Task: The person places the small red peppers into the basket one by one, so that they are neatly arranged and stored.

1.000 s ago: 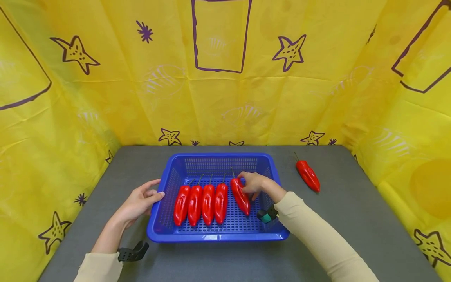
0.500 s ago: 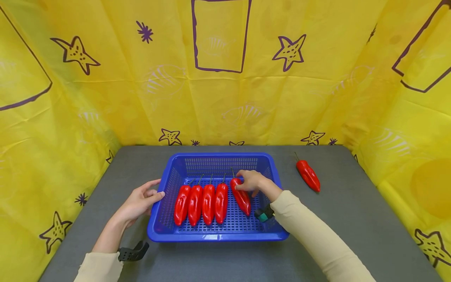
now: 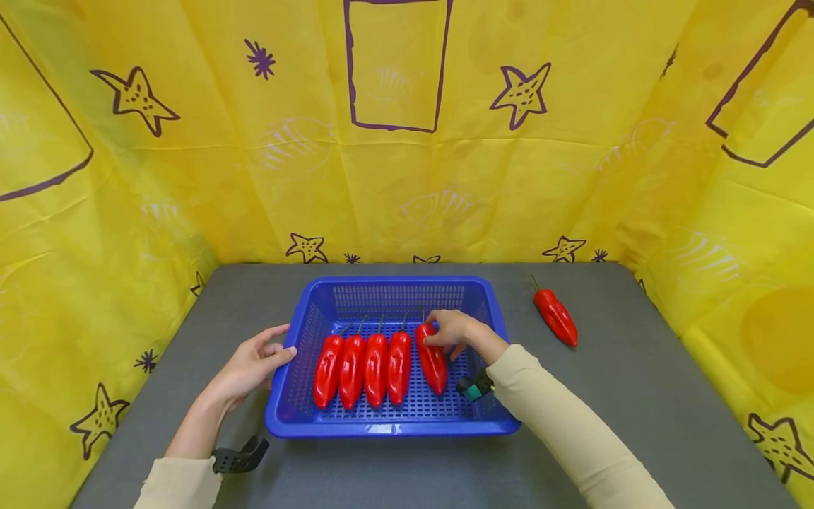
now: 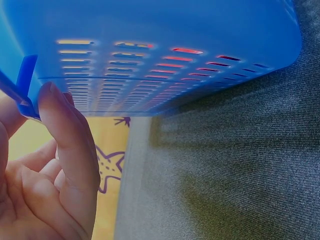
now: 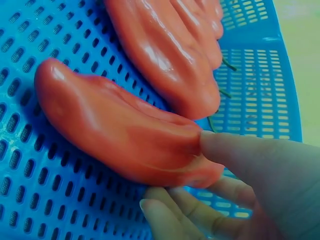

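A blue plastic basket with a slotted floor stands in the middle of the table. My left hand grips its left rim; in the left wrist view, thumb and fingers hold the edge from outside. Inside, my right hand pinches a glossy red pepper near its stem end. The right wrist view shows the thumb on top of this pepper and the other fingers under its side. To its left, several more red peppers lie side by side, stems toward the back, with a gap between.
Another red pepper lies on the grey table to the right of the basket, outside it. Yellow cloth with starfish drawings hangs behind the table and along both sides.
My right hand has moved slightly left, its thumb now on the pepper's stem end. That pepper has turned straighter, its tip shifting left toward the row. My left hand stays on the rim.
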{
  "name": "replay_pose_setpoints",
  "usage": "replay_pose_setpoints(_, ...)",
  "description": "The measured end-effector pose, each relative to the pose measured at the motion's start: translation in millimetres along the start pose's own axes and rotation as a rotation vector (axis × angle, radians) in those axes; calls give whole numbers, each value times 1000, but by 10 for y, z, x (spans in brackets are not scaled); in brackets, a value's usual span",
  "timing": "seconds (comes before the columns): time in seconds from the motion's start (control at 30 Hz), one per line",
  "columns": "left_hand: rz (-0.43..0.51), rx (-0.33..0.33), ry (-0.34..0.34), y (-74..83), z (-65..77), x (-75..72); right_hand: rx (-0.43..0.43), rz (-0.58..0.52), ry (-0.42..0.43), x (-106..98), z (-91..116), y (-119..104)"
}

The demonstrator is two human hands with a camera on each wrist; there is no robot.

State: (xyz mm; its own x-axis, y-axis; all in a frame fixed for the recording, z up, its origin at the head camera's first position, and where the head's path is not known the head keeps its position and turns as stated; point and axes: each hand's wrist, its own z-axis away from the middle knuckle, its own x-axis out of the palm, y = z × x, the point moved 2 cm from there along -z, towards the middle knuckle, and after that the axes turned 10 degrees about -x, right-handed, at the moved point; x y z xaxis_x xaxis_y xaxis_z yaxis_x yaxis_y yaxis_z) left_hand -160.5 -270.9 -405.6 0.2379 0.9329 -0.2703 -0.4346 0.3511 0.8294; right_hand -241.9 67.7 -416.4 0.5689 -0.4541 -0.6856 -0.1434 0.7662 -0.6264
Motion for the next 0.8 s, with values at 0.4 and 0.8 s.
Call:
replay_pose_setpoints(0.4,-5,12,3,-16,-2,-2,2,-68,-20,39,38,-27)
replay_pose_setpoints(0.8,-2,15,-5,-8,4,-2,9,-81,-52,56,52,-46)
